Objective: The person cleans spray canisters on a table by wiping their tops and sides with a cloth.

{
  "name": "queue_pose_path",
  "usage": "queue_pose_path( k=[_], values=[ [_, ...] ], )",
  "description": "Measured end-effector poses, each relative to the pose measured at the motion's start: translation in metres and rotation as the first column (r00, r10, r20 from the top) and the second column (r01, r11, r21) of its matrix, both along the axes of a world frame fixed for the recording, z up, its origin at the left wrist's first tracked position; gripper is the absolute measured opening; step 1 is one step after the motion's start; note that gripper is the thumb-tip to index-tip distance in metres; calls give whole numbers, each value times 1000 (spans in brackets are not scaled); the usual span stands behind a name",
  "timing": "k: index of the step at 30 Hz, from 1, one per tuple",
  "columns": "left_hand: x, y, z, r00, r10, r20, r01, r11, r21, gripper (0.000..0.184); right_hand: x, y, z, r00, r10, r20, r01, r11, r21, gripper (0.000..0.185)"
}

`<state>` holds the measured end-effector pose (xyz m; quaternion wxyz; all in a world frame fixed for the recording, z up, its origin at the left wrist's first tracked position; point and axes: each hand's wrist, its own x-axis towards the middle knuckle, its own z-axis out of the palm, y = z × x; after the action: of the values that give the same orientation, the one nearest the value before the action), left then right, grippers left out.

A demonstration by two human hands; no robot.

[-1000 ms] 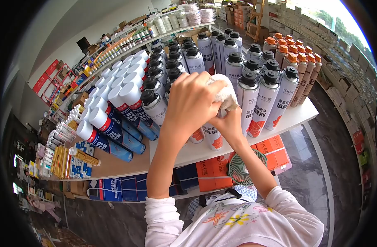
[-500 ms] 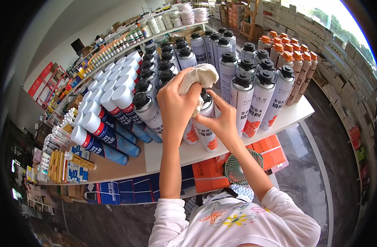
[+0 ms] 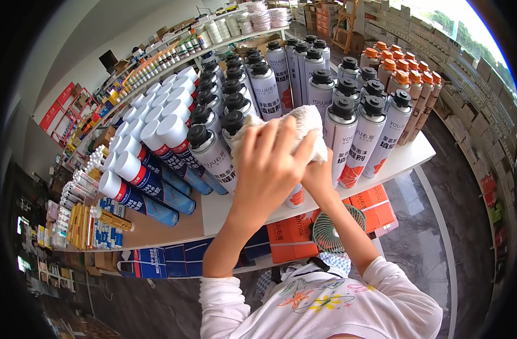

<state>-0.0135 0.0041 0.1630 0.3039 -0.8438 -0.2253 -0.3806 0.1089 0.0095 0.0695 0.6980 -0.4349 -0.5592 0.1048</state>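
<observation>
My left hand (image 3: 270, 166) is wrapped over a white cloth (image 3: 307, 120) and presses it on the top of a foam filler can. Only the lower end of that can (image 3: 296, 198) shows, upright near the shelf's front edge. My right hand (image 3: 318, 176) is at the can's side, its fingers mostly hidden behind the cloth and my left hand. Close on the left stands a grey foam can with a black cap (image 3: 212, 155); on the right is another black-capped foam can (image 3: 361, 135).
White-capped blue spray cans (image 3: 151, 189) fill the shelf's left side. Orange-capped cans (image 3: 402, 82) stand at the back right. Below the white shelf (image 3: 219, 212) are orange boxes (image 3: 289, 234), blue boxes (image 3: 185, 261) and a green fan (image 3: 335, 231).
My left hand has turned palm-down and moved lower with the cloth, now covering the can's top. The right hand has shifted slightly right, its fingers now mostly covered.
</observation>
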Motion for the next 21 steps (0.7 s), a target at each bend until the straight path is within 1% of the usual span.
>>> queue_pose_path(
  k=[1,2,3,4,5,6,8,9,10,12,13,14,16,17,18,20,21],
  values=[
    [6,0,6,997,43,-70,-41,999,28,37,-1,-2,5,998,-44,45,44,999,1,35],
    [9,2,12,997,49,-60,-47,999,25,37,-2,-7,10,992,-87,91,87,996,2,32],
    [12,6,19,990,30,-136,-37,998,-47,35,-4,-8,14,992,-80,100,80,997,1,32],
    [13,12,25,978,5,-211,-30,992,-119,34,-7,-8,18,997,-75,23,75,997,5,32],
    [15,20,31,979,-45,-199,17,990,-139,30,-9,-8,20,996,-70,-55,71,997,8,33],
    [15,26,35,980,-40,-193,12,990,-141,30,-7,-8,17,997,-65,-50,66,998,7,33],
    [17,35,41,983,-158,-89,116,924,-364,25,1,-8,13,999,11,35,-8,996,-88,46],
    [18,40,42,983,-183,-5,165,897,-410,24,2,-8,13,999,14,30,-10,990,-142,48],
    [16,43,44,983,-182,-1,165,896,-413,24,4,-8,15,999,17,27,-12,980,-196,50],
    [11,43,48,979,-170,112,204,828,-522,28,6,-6,14,994,8,107,16,974,-224,39],
    [10,41,50,981,-137,134,190,802,-566,30,6,-5,12,996,25,80,-5,970,-244,49],
    [10,39,48,981,-140,137,194,801,-567,30,4,-5,12,996,22,83,-1,969,-246,49],
    [11,34,45,957,-6,288,196,746,-636,31,1,-3,14,998,57,11,-56,993,-104,64],
    [11,30,48,953,39,302,186,712,-677,31,2,-2,12,998,52,18,-49,990,-129,70],
    [11,30,45,954,25,300,194,710,-677,31,2,-1,11,999,38,16,-36,991,-129,70],
    [14,30,38,928,13,372,217,794,-568,31,4,-2,11,996,9,89,1,994,-109,72],
    [15,28,37,931,10,364,217,789,-575,31,7,-6,13,993,43,107,-28,990,-136,68]
  ],
)
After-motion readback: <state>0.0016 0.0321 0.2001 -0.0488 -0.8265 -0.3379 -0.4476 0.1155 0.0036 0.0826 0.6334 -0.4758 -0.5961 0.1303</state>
